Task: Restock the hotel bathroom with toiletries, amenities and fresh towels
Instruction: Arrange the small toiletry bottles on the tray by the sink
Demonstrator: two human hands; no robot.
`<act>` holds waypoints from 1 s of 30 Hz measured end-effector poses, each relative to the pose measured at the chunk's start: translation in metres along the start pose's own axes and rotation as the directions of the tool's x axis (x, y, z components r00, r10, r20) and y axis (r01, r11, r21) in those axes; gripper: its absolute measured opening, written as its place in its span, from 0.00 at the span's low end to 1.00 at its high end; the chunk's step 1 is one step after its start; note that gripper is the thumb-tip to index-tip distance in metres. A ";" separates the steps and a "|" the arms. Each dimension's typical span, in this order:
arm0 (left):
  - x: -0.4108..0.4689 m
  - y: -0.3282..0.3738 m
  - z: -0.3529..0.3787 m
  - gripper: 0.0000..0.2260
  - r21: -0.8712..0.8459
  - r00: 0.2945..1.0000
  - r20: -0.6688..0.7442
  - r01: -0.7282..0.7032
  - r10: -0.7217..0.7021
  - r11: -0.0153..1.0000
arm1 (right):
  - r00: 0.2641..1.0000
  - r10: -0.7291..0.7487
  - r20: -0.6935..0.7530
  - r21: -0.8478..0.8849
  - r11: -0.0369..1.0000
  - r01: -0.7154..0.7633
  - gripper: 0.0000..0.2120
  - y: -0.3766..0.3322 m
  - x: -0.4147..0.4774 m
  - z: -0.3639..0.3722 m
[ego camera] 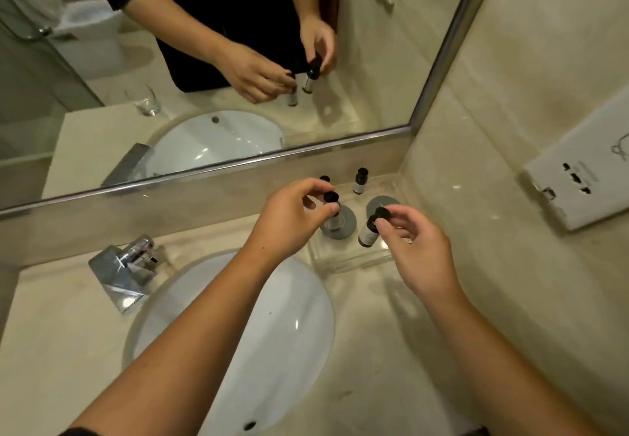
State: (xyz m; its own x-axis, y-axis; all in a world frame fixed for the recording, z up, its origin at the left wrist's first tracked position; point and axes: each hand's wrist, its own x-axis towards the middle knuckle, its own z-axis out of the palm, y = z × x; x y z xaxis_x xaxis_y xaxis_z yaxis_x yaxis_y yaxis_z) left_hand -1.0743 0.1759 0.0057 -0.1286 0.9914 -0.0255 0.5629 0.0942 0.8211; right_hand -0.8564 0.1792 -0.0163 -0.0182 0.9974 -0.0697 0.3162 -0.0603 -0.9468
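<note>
Your left hand (292, 210) pinches one toiletry bottle (332, 202) by its cap above a grey disc (348, 222). Your right hand (415, 245) pinches a second bottle (367, 231), tilted, apparently at the clear tray (354, 262) front rim. Released tilted, it may topple toward the sink (272, 316).

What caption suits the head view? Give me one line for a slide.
Left hand pinches one black-capped bottle, right hand a second bottle, at the clear tray beside the sink.
</note>
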 end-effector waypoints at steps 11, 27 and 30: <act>0.123 0.015 0.061 0.12 0.218 0.992 0.072 -0.117 0.104 0.969 | 0.989 0.119 -0.091 0.011 0.993 -0.118 0.07 0.043 0.064 -0.011; 0.181 0.013 0.124 0.08 0.593 0.979 0.186 -0.184 0.088 0.784 | 0.980 0.178 -0.087 0.091 0.981 -0.170 0.08 0.066 0.073 -0.016; 0.183 0.013 0.127 0.08 0.613 0.981 0.178 -0.175 0.081 0.770 | 0.982 0.172 -0.081 0.111 0.980 -0.163 0.09 0.066 0.072 -0.017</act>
State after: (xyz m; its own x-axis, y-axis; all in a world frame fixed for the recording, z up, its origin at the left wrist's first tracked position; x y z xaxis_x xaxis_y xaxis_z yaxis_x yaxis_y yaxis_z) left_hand -0.9865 0.3701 -0.0605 0.0646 0.9961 -0.0596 0.9568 -0.0449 0.2872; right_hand -0.8206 0.2480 -0.0788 0.1138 0.9720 -0.2057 0.2076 -0.2257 -0.9518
